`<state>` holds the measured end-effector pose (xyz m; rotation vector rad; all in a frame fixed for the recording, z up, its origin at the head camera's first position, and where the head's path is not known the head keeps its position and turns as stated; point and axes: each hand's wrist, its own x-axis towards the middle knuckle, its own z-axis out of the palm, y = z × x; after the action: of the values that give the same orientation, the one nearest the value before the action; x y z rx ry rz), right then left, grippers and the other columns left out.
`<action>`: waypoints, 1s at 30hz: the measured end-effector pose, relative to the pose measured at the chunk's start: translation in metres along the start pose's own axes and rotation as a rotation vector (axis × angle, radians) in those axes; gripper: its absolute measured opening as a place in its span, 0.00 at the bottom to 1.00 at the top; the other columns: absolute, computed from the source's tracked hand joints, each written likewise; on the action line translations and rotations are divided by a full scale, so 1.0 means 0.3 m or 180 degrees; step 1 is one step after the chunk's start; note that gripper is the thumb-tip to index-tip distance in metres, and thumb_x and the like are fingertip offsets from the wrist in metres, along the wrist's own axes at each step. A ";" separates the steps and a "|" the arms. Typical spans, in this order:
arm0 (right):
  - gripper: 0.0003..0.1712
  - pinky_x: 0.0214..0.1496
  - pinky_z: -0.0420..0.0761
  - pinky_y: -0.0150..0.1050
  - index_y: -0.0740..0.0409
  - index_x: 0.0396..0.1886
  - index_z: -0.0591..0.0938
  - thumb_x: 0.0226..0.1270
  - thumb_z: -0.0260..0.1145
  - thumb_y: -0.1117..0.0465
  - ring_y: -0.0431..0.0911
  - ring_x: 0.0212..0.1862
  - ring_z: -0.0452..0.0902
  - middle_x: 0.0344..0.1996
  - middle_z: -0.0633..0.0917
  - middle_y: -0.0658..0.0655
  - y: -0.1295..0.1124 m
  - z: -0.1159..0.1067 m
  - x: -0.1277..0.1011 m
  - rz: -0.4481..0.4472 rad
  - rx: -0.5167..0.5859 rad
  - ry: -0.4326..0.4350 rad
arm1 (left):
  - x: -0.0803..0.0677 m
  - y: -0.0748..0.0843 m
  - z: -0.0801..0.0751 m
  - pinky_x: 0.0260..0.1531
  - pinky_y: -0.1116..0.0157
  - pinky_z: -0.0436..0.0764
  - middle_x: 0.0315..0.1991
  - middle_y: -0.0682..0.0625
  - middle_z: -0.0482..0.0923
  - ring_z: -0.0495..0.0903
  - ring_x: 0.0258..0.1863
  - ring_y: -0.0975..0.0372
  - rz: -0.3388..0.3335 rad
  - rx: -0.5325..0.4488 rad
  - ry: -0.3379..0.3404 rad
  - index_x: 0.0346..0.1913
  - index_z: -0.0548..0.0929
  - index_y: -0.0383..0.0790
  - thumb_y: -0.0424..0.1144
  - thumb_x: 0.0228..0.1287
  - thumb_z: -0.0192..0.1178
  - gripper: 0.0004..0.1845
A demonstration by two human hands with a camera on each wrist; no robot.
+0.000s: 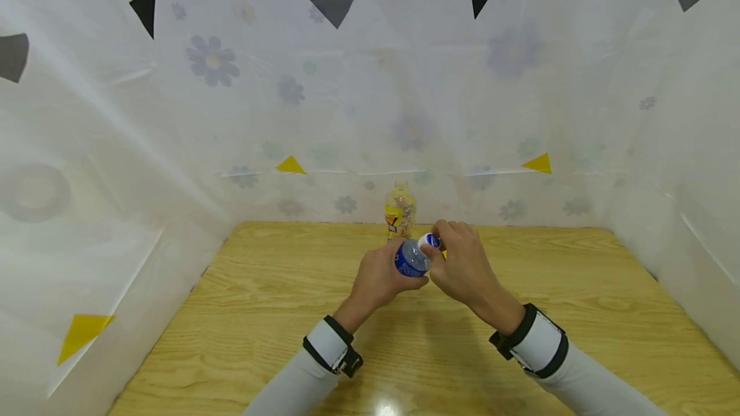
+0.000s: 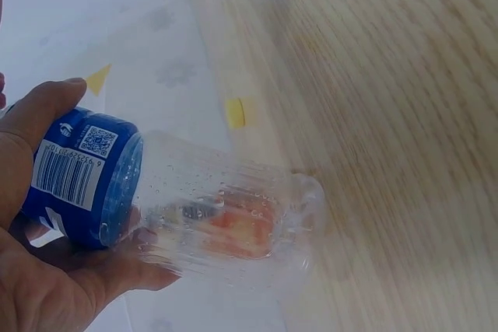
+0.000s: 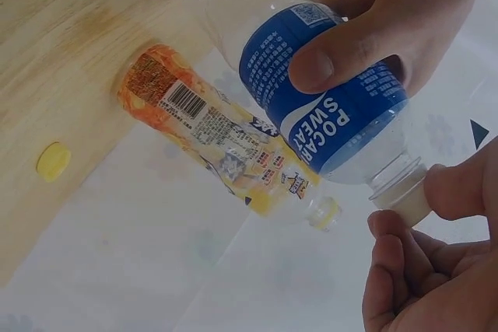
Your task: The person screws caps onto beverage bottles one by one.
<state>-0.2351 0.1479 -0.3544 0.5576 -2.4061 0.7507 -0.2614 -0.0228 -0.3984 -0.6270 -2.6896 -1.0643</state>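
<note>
My left hand (image 1: pixel 378 275) grips a clear plastic bottle (image 1: pixel 412 259) round its blue label, which reads Pocari Sweat in the right wrist view. It is held tilted, the base close over the table in the left wrist view, with droplets on its inner wall. At its neck, the thumb and fingers of my right hand (image 1: pixel 462 265) pinch a white cap (image 3: pixel 406 198). Behind both hands stands an upright bottle (image 1: pixel 400 207) with a yellow and orange label; its mouth (image 3: pixel 327 214) has no cap. A yellow cap (image 3: pixel 54 162) lies on the table beside that bottle.
The wooden table (image 1: pixel 243 313) spreads under both forearms. Pale plastic sheeting with printed flowers (image 1: pixel 212 61) rises behind it and along both sides. Black, grey and yellow triangles (image 1: pixel 291 165) mark the sheeting.
</note>
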 end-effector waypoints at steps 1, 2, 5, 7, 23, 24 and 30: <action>0.09 0.43 0.65 0.46 0.60 0.31 0.77 0.63 0.72 0.65 0.49 0.31 0.70 0.24 0.77 0.53 0.000 -0.001 0.001 0.0010 0.0009 -0.0010 | 0.000 -0.001 0.001 0.39 0.65 0.82 0.47 0.50 0.86 0.85 0.43 0.60 -0.0006 0.0006 -0.0002 0.60 0.79 0.45 0.52 0.50 0.79 0.35; 0.09 0.43 0.65 0.46 0.60 0.31 0.78 0.64 0.71 0.64 0.49 0.32 0.70 0.24 0.77 0.53 0.000 -0.002 0.001 0.0015 0.0008 -0.0018 | 0.000 -0.001 0.001 0.39 0.65 0.82 0.47 0.49 0.86 0.85 0.43 0.60 -0.0008 0.0008 -0.0002 0.60 0.79 0.45 0.52 0.50 0.79 0.35; 0.09 0.42 0.64 0.46 0.60 0.32 0.78 0.64 0.71 0.64 0.49 0.32 0.70 0.24 0.77 0.53 0.000 -0.004 0.001 0.0016 0.0005 -0.0034 | 0.002 -0.002 0.002 0.39 0.66 0.82 0.47 0.50 0.86 0.85 0.43 0.60 0.0004 0.0028 0.0005 0.60 0.79 0.45 0.52 0.50 0.79 0.35; 0.09 0.42 0.64 0.46 0.60 0.32 0.78 0.65 0.71 0.63 0.49 0.31 0.70 0.24 0.77 0.52 0.001 -0.005 0.000 -0.0004 -0.0005 -0.0025 | 0.003 -0.001 0.003 0.38 0.65 0.82 0.46 0.49 0.86 0.85 0.42 0.60 0.0014 0.0029 0.0012 0.60 0.79 0.45 0.51 0.50 0.79 0.34; 0.21 0.56 0.72 0.62 0.66 0.56 0.79 0.69 0.69 0.58 0.60 0.51 0.77 0.44 0.83 0.63 -0.004 -0.022 -0.022 0.0246 0.0007 -0.0265 | 0.009 0.007 -0.004 0.39 0.64 0.83 0.46 0.48 0.86 0.85 0.42 0.59 -0.0026 0.0058 -0.0028 0.59 0.79 0.43 0.49 0.50 0.79 0.34; 0.24 0.57 0.72 0.63 0.66 0.60 0.78 0.69 0.69 0.58 0.61 0.54 0.76 0.48 0.83 0.64 -0.006 -0.026 -0.022 0.0269 0.0022 -0.0317 | 0.009 0.007 -0.005 0.40 0.63 0.83 0.46 0.48 0.86 0.85 0.43 0.58 -0.0032 0.0057 -0.0033 0.59 0.79 0.43 0.49 0.50 0.79 0.34; 0.27 0.61 0.72 0.66 0.59 0.68 0.76 0.69 0.64 0.70 0.64 0.60 0.74 0.59 0.82 0.66 -0.012 -0.044 -0.022 0.0091 0.0096 -0.0408 | 0.009 0.000 -0.009 0.39 0.63 0.83 0.46 0.48 0.86 0.86 0.42 0.58 0.0026 0.0059 -0.0011 0.60 0.79 0.43 0.49 0.49 0.79 0.35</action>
<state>-0.2231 0.1549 -0.3480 0.6014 -2.5290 0.7863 -0.2638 -0.0236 -0.3956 -0.6369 -2.6942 -1.0362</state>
